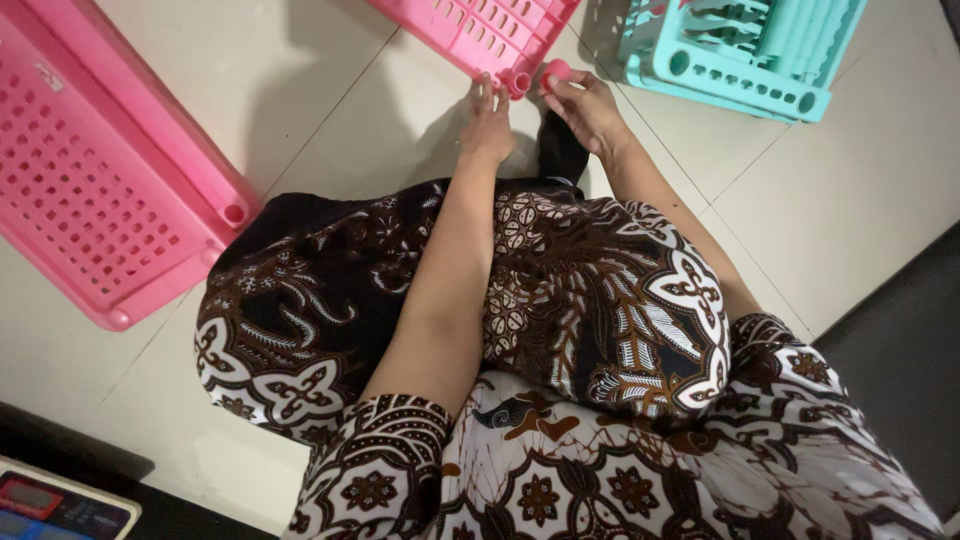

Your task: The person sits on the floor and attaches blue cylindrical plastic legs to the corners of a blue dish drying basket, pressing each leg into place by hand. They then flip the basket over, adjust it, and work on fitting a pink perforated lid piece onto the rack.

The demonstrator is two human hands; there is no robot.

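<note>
The left hand (487,125) rests its fingers spread on the corner of a pink plastic tray (480,32) lying on the tiled floor (330,110), while the right hand (585,105) pinches a small round pink cap (556,71) just beside that corner's hollow socket. The cap looks smooth and could slip from the fingertips or go in crooked if pushed at an angle; the light tray may slide on the glossy tiles if the left hand eases off. Whether the cap already touches the socket is hard to tell from here. The tray is rigid, perforated with slots; a second pink tray (95,190) lies near the left edge of the floor, a ribbed turquoise rack (740,55) at the far right.
</note>
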